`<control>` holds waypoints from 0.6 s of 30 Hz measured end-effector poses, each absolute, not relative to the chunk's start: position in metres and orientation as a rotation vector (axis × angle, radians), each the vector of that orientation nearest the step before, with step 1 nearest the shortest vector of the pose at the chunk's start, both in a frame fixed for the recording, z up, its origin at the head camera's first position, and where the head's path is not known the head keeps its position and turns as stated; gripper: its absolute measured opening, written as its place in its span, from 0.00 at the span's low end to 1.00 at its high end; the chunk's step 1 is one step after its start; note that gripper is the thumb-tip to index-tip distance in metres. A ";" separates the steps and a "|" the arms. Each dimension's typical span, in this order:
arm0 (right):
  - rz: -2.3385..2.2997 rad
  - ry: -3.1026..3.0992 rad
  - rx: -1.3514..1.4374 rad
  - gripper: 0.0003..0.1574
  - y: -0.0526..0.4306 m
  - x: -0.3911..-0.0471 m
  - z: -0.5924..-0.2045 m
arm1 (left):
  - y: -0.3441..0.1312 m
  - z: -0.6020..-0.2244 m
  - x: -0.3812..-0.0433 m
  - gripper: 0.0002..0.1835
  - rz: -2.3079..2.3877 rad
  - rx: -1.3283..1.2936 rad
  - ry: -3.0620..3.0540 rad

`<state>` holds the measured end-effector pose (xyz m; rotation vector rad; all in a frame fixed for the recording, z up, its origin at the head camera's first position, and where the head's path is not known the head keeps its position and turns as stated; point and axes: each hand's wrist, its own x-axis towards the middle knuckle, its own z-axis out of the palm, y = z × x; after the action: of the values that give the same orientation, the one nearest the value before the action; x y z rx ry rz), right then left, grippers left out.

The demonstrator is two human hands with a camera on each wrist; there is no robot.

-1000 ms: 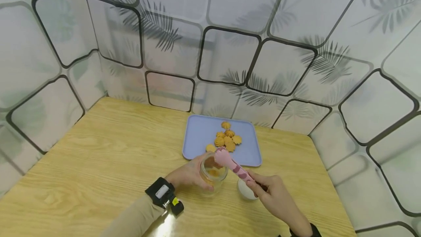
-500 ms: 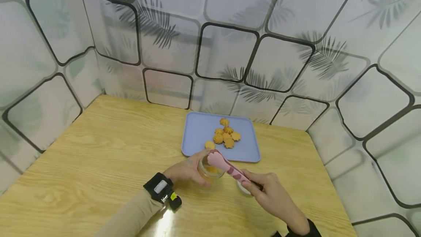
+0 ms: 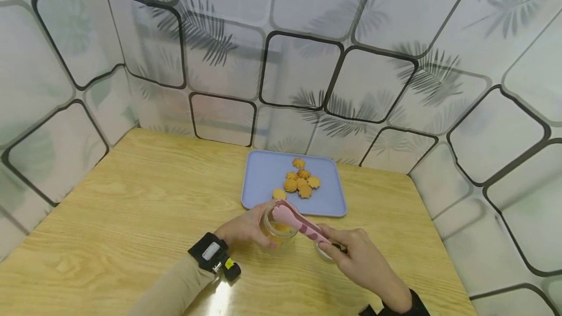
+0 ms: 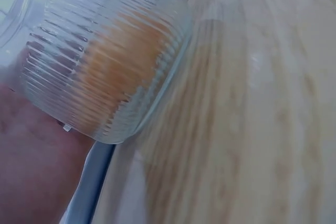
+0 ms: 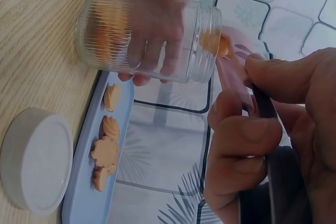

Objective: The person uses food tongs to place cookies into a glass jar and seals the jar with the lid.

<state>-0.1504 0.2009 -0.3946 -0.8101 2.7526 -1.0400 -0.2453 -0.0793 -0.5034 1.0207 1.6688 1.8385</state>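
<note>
A ribbed glass jar (image 3: 281, 244) is held around its side by my left hand (image 3: 246, 228), fingers curled about it. Orange-brown cookies (image 4: 123, 56) show through the glass at its bottom. My right hand (image 3: 366, 262) grips pink tongs (image 3: 303, 225) with dark handles. Their paw-shaped tips are at the jar's mouth, and in the right wrist view they pinch a cookie (image 5: 224, 45) right at the rim. Behind the jar, a blue tray (image 3: 261, 172) carries several piped cookies (image 3: 303, 187).
On the wooden table (image 3: 167, 184), a round white lid (image 5: 39, 163) lies near the jar, partly hidden by my right hand in the head view. A patterned curtain (image 3: 228, 57) stands behind the table and along both sides.
The tongs have shifted left and slightly down over the jar's opening, their tips now at its mouth. My left hand still holds the jar. The head view has tilted slightly.
</note>
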 end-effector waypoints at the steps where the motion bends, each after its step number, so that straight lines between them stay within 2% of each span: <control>1: -1.033 2.750 -0.803 0.30 0.201 -0.151 -0.395 | -0.079 -0.504 -0.245 0.45 1.842 1.022 1.665; 10: -1.089 2.738 -0.827 0.29 0.206 -0.155 -0.398 | -0.076 -0.509 -0.241 0.54 1.953 1.052 1.668; 14: -1.202 2.823 -0.707 0.28 0.215 -0.170 -0.406 | -0.072 -0.510 -0.240 0.52 1.983 1.064 1.684; 18: -1.038 3.005 -0.554 0.32 0.226 -0.199 -0.426 | -0.069 -0.510 -0.241 0.45 1.989 1.074 1.714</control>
<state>-0.1985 0.2257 -0.4260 -0.5544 3.0055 -1.0384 -0.2409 -0.0689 -0.5099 1.0742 1.7137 1.9891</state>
